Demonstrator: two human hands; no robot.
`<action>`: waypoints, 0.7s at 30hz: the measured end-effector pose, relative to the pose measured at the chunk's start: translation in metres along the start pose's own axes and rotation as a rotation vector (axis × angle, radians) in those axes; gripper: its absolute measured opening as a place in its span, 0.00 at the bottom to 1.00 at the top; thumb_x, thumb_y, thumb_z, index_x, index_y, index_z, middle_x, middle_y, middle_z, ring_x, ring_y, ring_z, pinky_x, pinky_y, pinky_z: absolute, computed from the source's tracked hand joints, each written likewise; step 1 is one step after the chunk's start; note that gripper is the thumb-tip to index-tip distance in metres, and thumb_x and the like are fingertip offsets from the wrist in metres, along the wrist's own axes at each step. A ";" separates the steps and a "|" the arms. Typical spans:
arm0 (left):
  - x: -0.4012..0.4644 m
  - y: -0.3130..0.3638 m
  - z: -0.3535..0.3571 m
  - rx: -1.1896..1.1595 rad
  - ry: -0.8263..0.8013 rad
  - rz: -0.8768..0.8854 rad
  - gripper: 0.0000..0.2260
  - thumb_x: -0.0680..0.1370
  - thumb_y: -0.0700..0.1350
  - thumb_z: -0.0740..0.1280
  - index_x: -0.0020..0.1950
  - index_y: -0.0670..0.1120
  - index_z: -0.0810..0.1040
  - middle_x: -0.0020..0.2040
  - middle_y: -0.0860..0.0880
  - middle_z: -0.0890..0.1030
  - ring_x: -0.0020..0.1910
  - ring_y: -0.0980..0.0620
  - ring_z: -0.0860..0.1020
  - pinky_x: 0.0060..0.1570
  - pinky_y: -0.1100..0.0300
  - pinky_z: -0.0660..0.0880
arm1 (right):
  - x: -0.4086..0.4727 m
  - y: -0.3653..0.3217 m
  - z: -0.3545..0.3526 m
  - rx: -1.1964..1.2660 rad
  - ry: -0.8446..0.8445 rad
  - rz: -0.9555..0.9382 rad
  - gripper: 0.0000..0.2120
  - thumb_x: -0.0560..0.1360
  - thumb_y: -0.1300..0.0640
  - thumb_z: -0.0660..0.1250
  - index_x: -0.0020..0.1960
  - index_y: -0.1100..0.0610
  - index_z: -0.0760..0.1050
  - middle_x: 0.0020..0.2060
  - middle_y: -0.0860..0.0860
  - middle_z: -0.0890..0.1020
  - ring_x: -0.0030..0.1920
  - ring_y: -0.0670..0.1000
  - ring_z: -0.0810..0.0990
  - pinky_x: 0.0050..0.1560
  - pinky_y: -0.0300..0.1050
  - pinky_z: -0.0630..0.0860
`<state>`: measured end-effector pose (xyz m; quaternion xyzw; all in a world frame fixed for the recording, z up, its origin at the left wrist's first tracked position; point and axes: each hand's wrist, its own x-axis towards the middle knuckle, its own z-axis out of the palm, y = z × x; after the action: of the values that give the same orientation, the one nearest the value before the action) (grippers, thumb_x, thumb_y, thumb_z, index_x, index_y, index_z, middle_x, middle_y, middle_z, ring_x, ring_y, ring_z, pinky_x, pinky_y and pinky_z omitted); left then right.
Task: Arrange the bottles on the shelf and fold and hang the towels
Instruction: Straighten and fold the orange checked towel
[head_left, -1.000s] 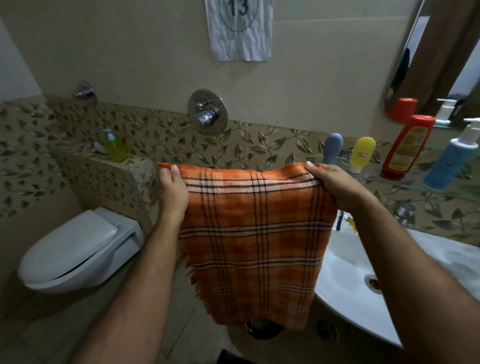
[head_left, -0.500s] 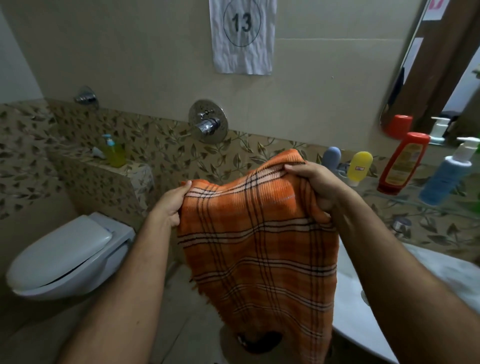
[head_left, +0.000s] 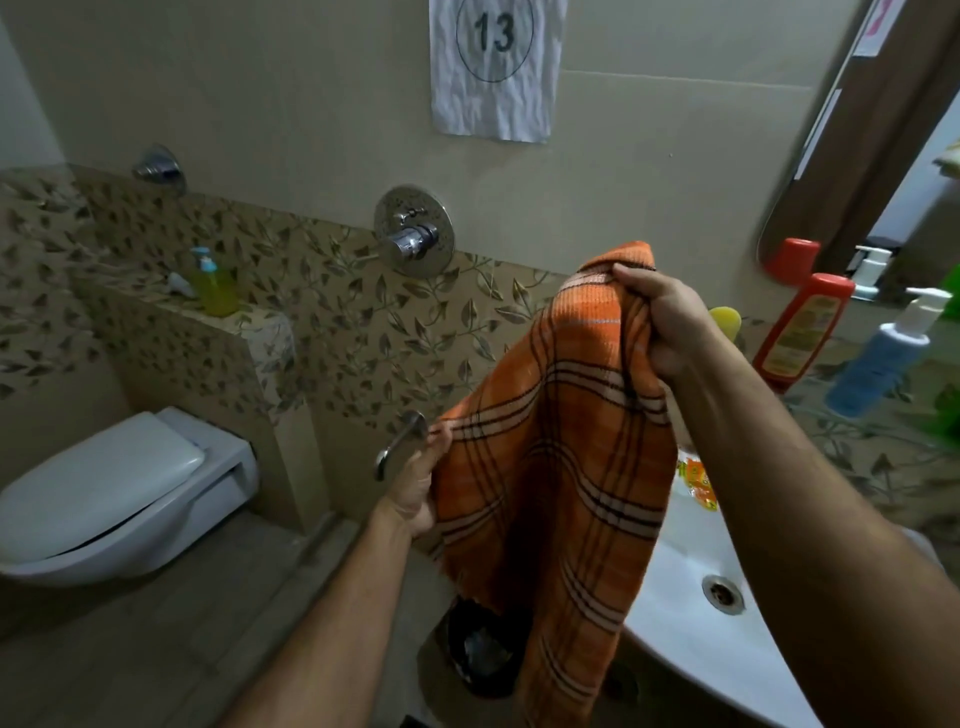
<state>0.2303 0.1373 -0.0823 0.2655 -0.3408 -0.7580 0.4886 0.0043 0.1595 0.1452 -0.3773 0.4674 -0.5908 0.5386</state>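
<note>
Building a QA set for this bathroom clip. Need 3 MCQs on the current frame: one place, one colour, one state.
1. Where is the red bottle?
A. On the toilet lid
B. To the right of the right hand, by the mirror
C. In the sink

2. What colour is the towel?
A. Plain white
B. Orange with dark and pale checks
C. Solid blue

3. How is the towel held?
A. Right hand grips its top, left hand holds its side edge
B. It lies folded in the sink
C. It lies on the floor

Answers: B, the bottle stands beside the mirror's edge; B, orange checks show; A, both hands grip it aloft.
</note>
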 end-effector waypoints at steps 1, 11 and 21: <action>0.002 0.003 -0.002 0.023 0.054 0.037 0.30 0.62 0.56 0.82 0.60 0.44 0.82 0.59 0.39 0.82 0.58 0.42 0.81 0.53 0.47 0.79 | 0.001 -0.001 -0.004 0.006 0.018 -0.003 0.19 0.79 0.58 0.63 0.64 0.71 0.73 0.55 0.65 0.81 0.50 0.61 0.82 0.52 0.55 0.81; 0.006 0.080 0.011 0.605 0.301 0.442 0.05 0.81 0.42 0.64 0.54 0.47 0.79 0.51 0.48 0.83 0.54 0.48 0.80 0.61 0.50 0.75 | 0.008 -0.009 -0.034 -0.038 -0.038 -0.037 0.17 0.79 0.57 0.63 0.61 0.69 0.75 0.46 0.60 0.83 0.44 0.57 0.84 0.47 0.51 0.83; -0.025 0.125 0.041 0.441 0.001 0.312 0.09 0.81 0.41 0.62 0.53 0.44 0.82 0.48 0.44 0.86 0.47 0.48 0.85 0.43 0.58 0.81 | 0.012 -0.042 -0.040 -0.150 -0.142 -0.030 0.13 0.80 0.57 0.61 0.58 0.65 0.76 0.40 0.57 0.83 0.36 0.52 0.83 0.38 0.45 0.83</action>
<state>0.2802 0.1342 0.0422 0.3102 -0.5341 -0.5810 0.5300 -0.0469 0.1523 0.1736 -0.4645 0.4652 -0.5340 0.5317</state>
